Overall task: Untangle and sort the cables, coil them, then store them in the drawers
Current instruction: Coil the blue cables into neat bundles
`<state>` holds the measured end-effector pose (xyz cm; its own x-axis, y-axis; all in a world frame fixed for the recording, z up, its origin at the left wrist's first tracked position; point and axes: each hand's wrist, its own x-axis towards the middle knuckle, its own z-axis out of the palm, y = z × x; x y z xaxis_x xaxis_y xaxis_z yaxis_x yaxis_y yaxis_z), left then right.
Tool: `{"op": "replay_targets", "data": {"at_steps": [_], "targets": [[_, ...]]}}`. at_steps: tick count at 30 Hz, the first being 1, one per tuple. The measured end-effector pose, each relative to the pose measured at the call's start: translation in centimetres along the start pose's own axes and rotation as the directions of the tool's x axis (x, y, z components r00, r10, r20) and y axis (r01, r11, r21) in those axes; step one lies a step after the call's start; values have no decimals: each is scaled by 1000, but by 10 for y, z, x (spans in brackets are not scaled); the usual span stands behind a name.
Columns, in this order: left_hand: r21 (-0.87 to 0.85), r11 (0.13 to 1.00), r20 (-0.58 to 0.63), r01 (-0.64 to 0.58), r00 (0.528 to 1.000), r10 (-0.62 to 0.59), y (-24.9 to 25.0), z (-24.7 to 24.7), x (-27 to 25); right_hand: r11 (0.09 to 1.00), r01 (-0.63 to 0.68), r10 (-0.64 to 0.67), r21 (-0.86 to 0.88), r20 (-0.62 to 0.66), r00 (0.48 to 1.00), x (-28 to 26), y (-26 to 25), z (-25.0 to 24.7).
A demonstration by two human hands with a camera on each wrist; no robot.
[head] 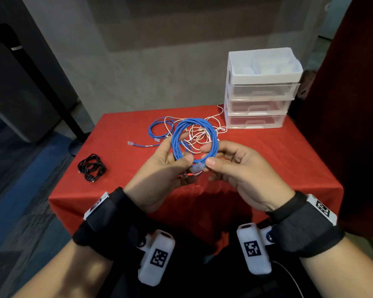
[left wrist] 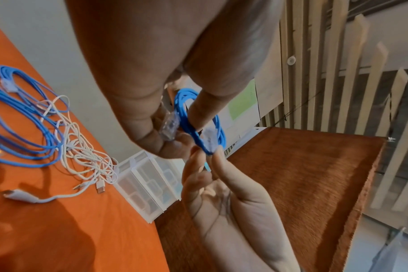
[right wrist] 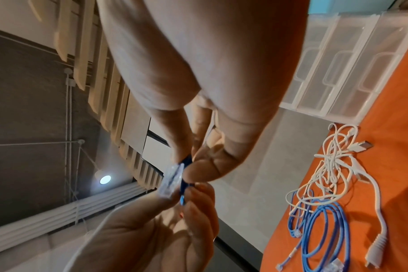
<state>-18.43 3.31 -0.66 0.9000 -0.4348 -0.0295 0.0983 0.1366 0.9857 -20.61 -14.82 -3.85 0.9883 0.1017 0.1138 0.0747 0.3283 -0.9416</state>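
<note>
**Blue coil held up over the red counter**

Red cloth covers the counter [head: 267, 160], and from head height I see both hands raised above it with a coiled blue cable [head: 194, 138] between them. The left hand [head: 159, 177] grips the loop's lower left side, its fingers curled round the strands. The right hand [head: 241, 168] pinches the clear plug at the bottom of the coil. Behind them on the cloth lie a second blue cable [head: 159, 129] and a tangle of white cables [head: 202, 134]; a bundled black cable [head: 92, 167] sits well apart to the left. A clear drawer unit [head: 258, 104] stands at the far right corner, all three drawers closed.

From the left wrist, the left hand [left wrist: 151, 82] holds the blue loop [left wrist: 186, 117] and one clear plug, while the right hand's fingers [left wrist: 219, 165] pinch the other plug from below.

From the right wrist, thumb and forefinger of the right hand [right wrist: 198, 92] are closed tightly on the cable just behind the clear plug [right wrist: 171, 181], with the left hand [right wrist: 151, 230] touching beneath.
</note>
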Motion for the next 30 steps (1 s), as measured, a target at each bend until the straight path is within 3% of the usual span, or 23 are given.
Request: {"op": "replay_targets", "data": {"at_steps": [10,17,23,30], "targets": [[-21,998,17,52,999,-51,-10,1,4,994,-5,6,-113,10,1000,-3,4,-1],[-105,989,-55,108,992,-114,-19,3,16,981,17,-11,-193,31,999,-1,5,3],[-152,977,-21,149,988,-154,-22,3,14,969,40,-34,-245,28,999,-2,5,1],[-36,969,46,244,969,-242,-23,-5,7,953,51,-39,-299,49,998,-5,-3,-5]]}}
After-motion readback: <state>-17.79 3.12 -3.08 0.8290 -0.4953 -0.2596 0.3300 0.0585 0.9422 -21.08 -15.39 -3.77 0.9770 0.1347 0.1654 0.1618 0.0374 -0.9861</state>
